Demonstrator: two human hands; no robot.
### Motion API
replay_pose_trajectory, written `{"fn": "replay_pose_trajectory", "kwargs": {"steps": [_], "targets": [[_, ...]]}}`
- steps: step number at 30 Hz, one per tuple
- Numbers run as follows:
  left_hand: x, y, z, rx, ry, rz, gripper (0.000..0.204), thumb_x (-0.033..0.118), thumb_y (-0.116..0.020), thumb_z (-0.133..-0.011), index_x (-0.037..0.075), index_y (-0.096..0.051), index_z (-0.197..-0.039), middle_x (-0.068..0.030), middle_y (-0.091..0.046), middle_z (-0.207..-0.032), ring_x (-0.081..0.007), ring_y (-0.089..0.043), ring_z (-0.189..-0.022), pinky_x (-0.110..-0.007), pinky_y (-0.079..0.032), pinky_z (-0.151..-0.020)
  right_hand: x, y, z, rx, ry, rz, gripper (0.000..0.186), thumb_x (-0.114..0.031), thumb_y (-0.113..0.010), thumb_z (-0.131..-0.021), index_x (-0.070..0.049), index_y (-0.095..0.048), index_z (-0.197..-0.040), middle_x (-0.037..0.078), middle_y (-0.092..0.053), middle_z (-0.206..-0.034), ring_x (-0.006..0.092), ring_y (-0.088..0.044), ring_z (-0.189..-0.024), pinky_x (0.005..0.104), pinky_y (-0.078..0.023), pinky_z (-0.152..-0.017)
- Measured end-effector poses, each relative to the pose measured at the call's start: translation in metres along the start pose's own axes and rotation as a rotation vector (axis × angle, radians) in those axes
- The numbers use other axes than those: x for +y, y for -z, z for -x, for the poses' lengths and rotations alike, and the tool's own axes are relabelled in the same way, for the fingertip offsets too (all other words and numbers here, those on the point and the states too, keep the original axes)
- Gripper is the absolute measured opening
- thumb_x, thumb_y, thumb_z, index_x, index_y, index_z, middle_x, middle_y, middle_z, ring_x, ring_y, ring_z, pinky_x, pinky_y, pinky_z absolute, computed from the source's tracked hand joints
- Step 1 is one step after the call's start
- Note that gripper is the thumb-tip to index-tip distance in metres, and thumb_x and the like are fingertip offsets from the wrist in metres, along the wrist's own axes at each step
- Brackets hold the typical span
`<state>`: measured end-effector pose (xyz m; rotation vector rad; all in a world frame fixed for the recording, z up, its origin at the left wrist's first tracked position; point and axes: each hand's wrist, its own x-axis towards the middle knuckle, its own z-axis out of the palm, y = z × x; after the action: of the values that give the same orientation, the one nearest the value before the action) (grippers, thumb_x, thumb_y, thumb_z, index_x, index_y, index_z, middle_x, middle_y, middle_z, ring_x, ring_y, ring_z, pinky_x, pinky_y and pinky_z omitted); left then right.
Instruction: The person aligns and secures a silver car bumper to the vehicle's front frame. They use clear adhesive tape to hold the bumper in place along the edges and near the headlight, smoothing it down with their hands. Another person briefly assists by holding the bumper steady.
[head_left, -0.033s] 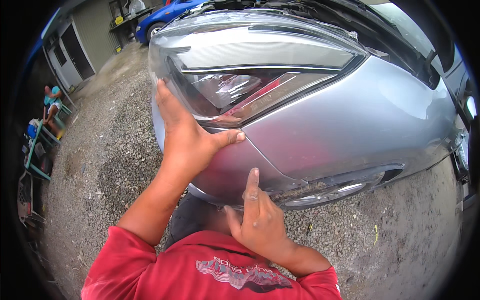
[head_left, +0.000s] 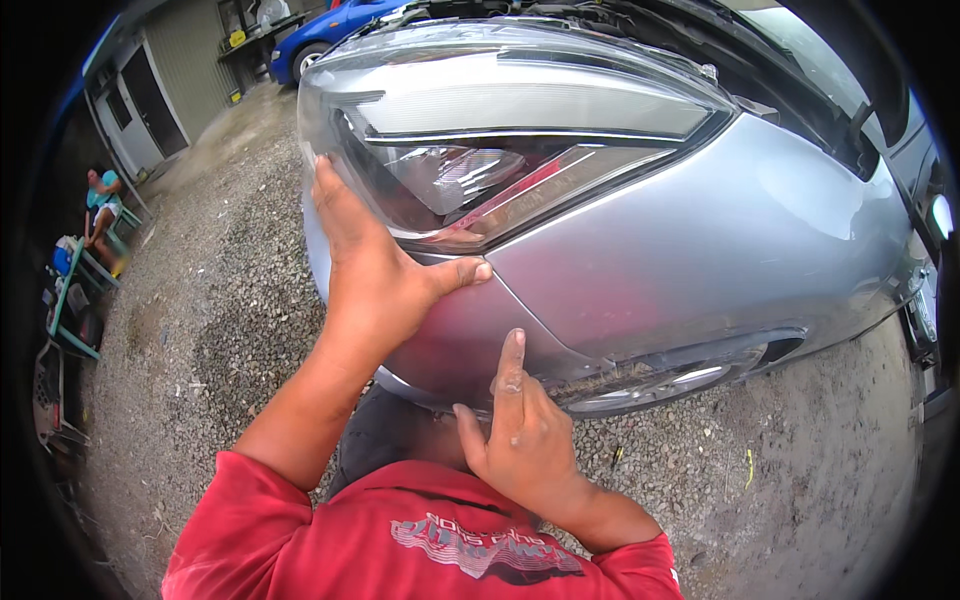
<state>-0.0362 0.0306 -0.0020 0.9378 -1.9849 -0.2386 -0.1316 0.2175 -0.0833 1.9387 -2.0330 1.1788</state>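
Note:
A silver car's front corner fills the middle of the view, with a large clear headlight (head_left: 540,110) above the bumper (head_left: 450,330) and the fender (head_left: 700,225). Spread wide, my left hand (head_left: 372,275) lies on the bumper corner below the headlight. Its fingertips reach the headlight's left edge, and its thumb rests by the seam between bumper and fender. Lower down, my right hand (head_left: 525,435) points its index finger up at the bumper, thumb apart, other fingers curled, holding nothing. Whether that fingertip touches the paint I cannot tell.
Below the fender shows a front wheel (head_left: 655,385). Gravel (head_left: 250,290) covers the ground. Far left, a person (head_left: 103,215) sits near a green-framed table (head_left: 65,310). A blue car (head_left: 325,35) stands behind, and the engine bay (head_left: 640,15) is uncovered at the top.
My right hand has shifted slightly up and to the right, its index finger a little higher against the bumper. My left hand stays in place.

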Motion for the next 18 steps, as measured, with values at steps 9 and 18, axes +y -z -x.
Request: {"fn": "replay_pose_trajectory", "kwargs": {"steps": [9,18], "targets": [[-0.003,-0.004,0.002,0.039,-0.005,0.009,0.172,0.035,-0.111,-0.049,-0.017,0.007,-0.164,-0.0424,-0.02,-0.168,-0.0501,-0.028,-0.159,-0.048,-0.028,-0.132,-0.003,0.016,-0.026,-0.02,0.243,-0.175,0.052,-0.018,-0.087,-0.083,0.006,-0.067,-0.124,0.005,-0.065,-0.077,0.0247,-0.064,-0.065,0.0383,-0.052,-0.054],[-0.004,-0.002,0.003,0.069,-0.036,-0.021,0.172,0.041,-0.11,-0.05,-0.017,0.005,-0.164,-0.0426,-0.021,-0.168,-0.0508,-0.029,-0.159,-0.048,-0.028,-0.132,0.001,0.013,-0.086,-0.026,0.577,-0.612,0.025,-0.01,-0.08,-0.079,-0.009,-0.058,-0.068,0.006,-0.055,-0.062,0.0281,-0.058,-0.054,0.041,-0.046,-0.05]]}}
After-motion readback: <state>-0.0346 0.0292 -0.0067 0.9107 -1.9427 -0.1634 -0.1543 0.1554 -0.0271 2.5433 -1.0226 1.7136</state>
